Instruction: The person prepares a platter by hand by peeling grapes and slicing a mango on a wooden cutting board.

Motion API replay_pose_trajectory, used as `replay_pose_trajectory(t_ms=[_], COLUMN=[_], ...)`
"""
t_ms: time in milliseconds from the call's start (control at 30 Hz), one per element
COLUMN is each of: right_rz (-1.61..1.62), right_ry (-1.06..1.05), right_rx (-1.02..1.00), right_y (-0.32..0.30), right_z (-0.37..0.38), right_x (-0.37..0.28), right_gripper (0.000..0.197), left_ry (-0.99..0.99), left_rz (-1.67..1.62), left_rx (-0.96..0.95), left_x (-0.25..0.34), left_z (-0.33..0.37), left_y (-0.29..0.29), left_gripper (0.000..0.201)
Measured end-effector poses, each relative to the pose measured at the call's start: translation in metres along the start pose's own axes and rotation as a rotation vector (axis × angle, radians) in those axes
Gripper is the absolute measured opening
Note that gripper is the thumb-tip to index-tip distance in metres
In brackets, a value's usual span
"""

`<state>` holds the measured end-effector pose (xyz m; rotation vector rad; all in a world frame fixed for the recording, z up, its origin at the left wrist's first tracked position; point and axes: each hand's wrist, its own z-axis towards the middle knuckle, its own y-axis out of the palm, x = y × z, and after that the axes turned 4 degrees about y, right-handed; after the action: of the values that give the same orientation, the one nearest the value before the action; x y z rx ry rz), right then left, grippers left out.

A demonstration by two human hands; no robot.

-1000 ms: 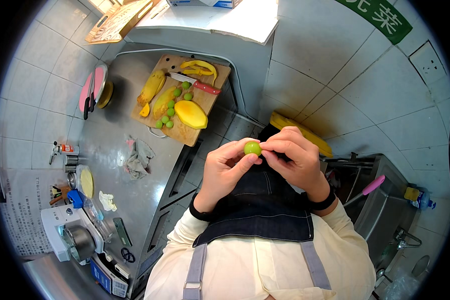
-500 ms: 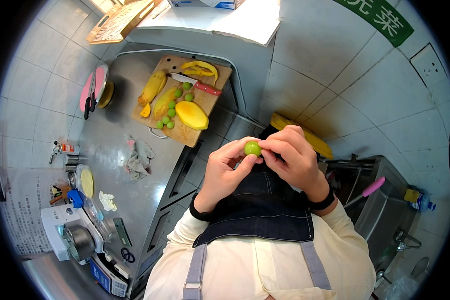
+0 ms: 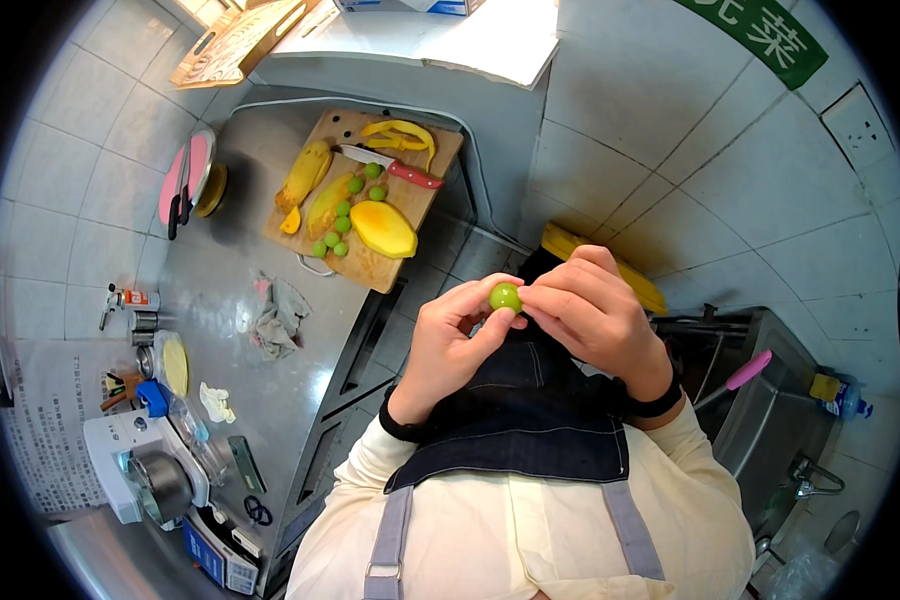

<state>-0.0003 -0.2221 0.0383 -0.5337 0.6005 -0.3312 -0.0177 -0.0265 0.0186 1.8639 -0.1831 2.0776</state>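
Observation:
In front of my apron, my left hand [image 3: 458, 335] holds a round green grape [image 3: 505, 297] between thumb and fingers. My right hand [image 3: 595, 315] is closed in a pinch at the grape's right side, fingertips against its skin. To the left, a wooden cutting board [image 3: 378, 272] bears several loose green grapes [image 3: 343, 209], a peeled mango piece [image 3: 384, 230] and yellow-brown mango pieces [image 3: 305, 176]. Strips of yellow peel [image 3: 402, 133] lie at its far end. A knife with a red handle [image 3: 415, 175] rests across the board beside them.
On the steel table [image 3: 220, 290] lie a crumpled grey cloth [image 3: 278, 318], a white mixer [image 3: 120, 455] and a small green box [image 3: 245, 463]. A pink round board with black-handled knives [image 3: 175, 195] stands against the wall. At right is a steel sink [image 3: 770, 420] with a pink-handled tool [image 3: 748, 371].
My right wrist has swung slightly outward and down while its fingertips stay at the grape. My left hand keeps its hold, and the things on the board have not moved.

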Motion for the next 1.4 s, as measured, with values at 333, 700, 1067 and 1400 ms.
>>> replay_pose_trajectory(t_ms=[333, 700, 1067, 1400], right_rz=[-0.023, -0.053, 0.237, 0.454], right_ry=[0.024, 0.041, 0.285, 0.547], right_rx=[0.023, 0.028, -0.007, -0.027], right_y=[0.007, 0.010, 0.010, 0.018], right_z=[-0.001, 0.002, 0.002, -0.004], right_x=[0.000, 0.002, 0.004, 0.000], right_gripper=[0.018, 0.018, 0.016, 0.012], left_ry=[0.017, 0.070, 0.171, 0.109], left_rz=[0.056, 0.270, 0.327, 0.007], left_rx=[0.045, 0.015, -0.057, 0.016], left_x=[-0.002, -0.004, -0.004, -0.009], left_z=[0.000, 0.003, 0.007, 0.002], left_y=[0.000, -0.001, -0.009, -0.007], left_gripper=[0.029, 0.029, 0.036, 0.038])
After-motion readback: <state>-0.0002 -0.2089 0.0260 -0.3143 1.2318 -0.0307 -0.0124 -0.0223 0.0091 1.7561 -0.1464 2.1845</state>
